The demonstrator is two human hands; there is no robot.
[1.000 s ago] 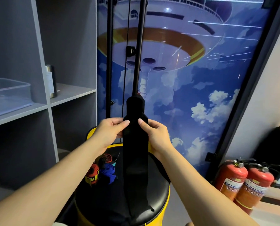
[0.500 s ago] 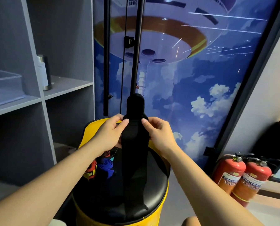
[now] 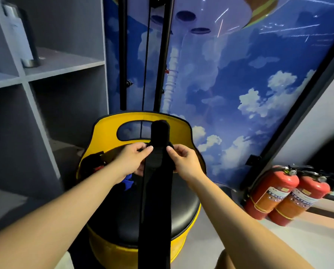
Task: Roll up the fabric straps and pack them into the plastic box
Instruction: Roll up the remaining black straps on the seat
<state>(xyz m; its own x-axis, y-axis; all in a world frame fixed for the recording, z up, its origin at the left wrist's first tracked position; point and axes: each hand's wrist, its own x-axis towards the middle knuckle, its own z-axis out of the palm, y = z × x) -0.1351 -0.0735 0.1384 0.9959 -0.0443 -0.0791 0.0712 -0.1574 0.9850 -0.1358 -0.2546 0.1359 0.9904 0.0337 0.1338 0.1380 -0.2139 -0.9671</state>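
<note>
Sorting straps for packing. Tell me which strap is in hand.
The black strap: left hand and right hand pinch it. The blue strap lies loose on the stool.

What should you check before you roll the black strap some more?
1. Both hands on the black strap: ok, left hand and right hand pinch its edges.
2. Top end free: ok, it sticks up above the fingers.
3. Loose tail untangled: ok, it hangs straight over the black seat.
4. Strap flat, no twist: ok.
5. Plastic box ready: cannot tell, not in view.
6. Blue strap out of the way: ok, beside the left wrist.
</note>
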